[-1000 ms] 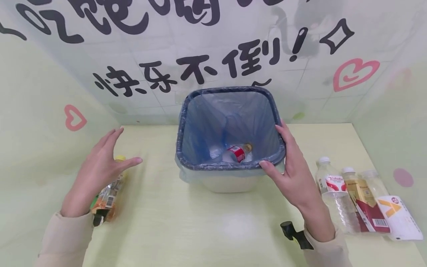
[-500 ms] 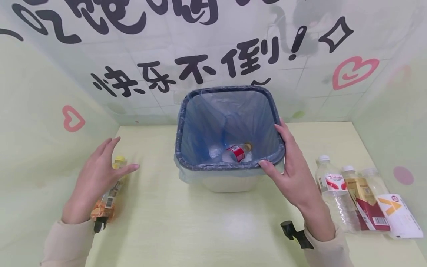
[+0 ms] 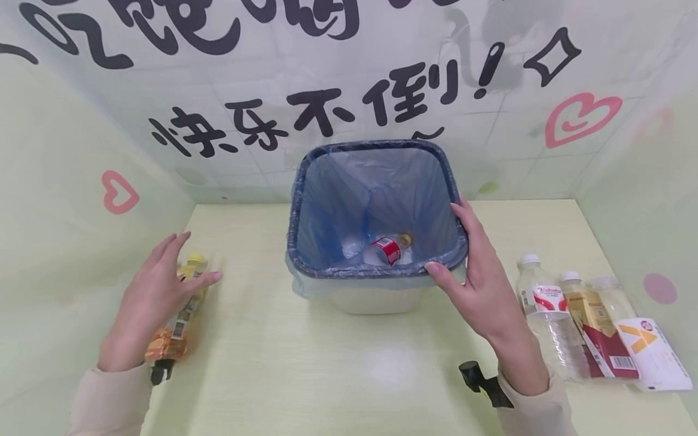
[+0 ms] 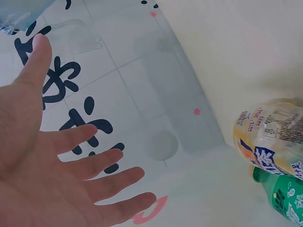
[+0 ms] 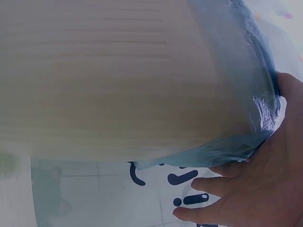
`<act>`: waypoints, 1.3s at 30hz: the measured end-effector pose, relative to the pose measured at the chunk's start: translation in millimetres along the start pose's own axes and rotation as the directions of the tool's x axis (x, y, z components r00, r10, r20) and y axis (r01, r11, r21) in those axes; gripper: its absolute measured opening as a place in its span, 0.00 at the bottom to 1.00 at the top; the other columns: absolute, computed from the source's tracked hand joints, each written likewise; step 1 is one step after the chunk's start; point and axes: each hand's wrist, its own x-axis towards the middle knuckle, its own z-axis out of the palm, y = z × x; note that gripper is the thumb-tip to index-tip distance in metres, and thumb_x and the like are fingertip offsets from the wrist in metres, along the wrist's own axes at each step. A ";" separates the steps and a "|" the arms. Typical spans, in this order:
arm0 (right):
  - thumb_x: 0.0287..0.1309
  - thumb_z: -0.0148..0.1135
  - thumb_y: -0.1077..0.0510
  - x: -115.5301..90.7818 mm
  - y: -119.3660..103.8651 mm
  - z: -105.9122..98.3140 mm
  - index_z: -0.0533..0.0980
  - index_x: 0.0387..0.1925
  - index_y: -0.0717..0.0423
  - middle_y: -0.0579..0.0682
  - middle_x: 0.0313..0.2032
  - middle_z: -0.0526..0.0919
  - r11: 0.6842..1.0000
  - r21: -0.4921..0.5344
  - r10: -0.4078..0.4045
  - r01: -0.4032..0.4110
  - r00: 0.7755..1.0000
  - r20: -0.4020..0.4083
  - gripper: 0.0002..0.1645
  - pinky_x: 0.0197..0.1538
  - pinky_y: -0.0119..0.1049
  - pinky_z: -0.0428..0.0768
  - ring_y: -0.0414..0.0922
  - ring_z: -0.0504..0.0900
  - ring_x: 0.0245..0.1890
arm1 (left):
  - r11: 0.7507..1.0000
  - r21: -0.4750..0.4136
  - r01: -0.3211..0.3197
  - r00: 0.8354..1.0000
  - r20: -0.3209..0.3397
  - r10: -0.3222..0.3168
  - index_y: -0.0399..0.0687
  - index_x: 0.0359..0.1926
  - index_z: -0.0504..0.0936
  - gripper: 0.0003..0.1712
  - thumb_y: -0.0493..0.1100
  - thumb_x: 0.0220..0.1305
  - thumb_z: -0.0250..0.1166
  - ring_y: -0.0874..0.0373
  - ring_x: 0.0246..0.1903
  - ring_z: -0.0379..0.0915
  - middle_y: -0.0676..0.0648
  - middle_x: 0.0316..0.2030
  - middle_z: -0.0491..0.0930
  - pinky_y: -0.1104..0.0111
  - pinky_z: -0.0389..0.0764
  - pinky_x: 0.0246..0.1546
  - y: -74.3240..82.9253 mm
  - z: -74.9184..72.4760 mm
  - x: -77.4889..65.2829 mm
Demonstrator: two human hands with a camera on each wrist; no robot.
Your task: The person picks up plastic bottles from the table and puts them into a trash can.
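A trash bin (image 3: 376,300) stands mid-table, lined with a blue plastic bag (image 3: 349,188). My right hand (image 3: 480,278) rests at its right front corner, thumb over the near rim and index finger along the right rim. In the right wrist view the other fingers (image 5: 203,213) stretch out straight beside the bag. Inside the bin lies a clear bottle with a red label (image 3: 388,249). My left hand (image 3: 149,297) hovers with spread fingers, holding nothing, above an orange drink bottle with a yellow cap (image 3: 182,327). The left wrist view also shows a green bottle (image 4: 286,196) beside it.
On the right of the table (image 3: 371,381) lie a clear bottle with a white cap (image 3: 545,321), a gold-and-red labelled bottle (image 3: 600,333) and a white-labelled bottle (image 3: 651,354). A lettered wall (image 3: 245,175) rises behind the bin, with side walls left and right.
My left hand has drifted down and slightly left, uncovering more of the orange drink bottle's top. My right hand and the bin have stayed in place.
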 end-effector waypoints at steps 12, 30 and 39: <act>0.57 0.69 0.62 0.5 1.9 -0.2 0.52 0.77 0.44 0.42 0.77 0.48 1.000 -0.009 -0.010 0.010 1.000 -0.006 0.52 0.73 0.51 0.54 0.45 0.50 0.76 | 1.000 0.001 0.006 1.000 0.014 -0.006 0.36 0.77 0.48 0.61 0.67 0.59 0.67 0.19 0.61 0.54 0.23 0.71 0.49 0.28 0.60 0.53 -20.1 19.2 -3.0; 0.58 0.68 0.62 -0.1 1.9 0.2 0.51 0.77 0.43 0.41 0.77 0.48 1.000 -0.003 0.002 -0.002 1.000 -0.004 0.52 0.73 0.47 0.56 0.45 0.51 0.75 | 0.999 -0.013 0.051 0.997 0.061 -0.050 0.38 0.78 0.42 0.63 0.69 0.60 0.65 0.20 0.64 0.50 0.23 0.72 0.44 0.27 0.62 0.48 -35.7 37.1 -9.5; 0.57 0.68 0.63 -0.4 2.7 0.6 0.52 0.77 0.45 0.41 0.77 0.49 1.000 0.002 -0.009 0.009 1.000 -0.012 0.52 0.73 0.42 0.56 0.45 0.51 0.75 | 0.996 -0.033 0.082 0.992 0.098 -0.078 0.38 0.78 0.41 0.64 0.70 0.60 0.64 0.20 0.65 0.48 0.25 0.73 0.42 0.27 0.61 0.50 -40.2 45.5 -11.6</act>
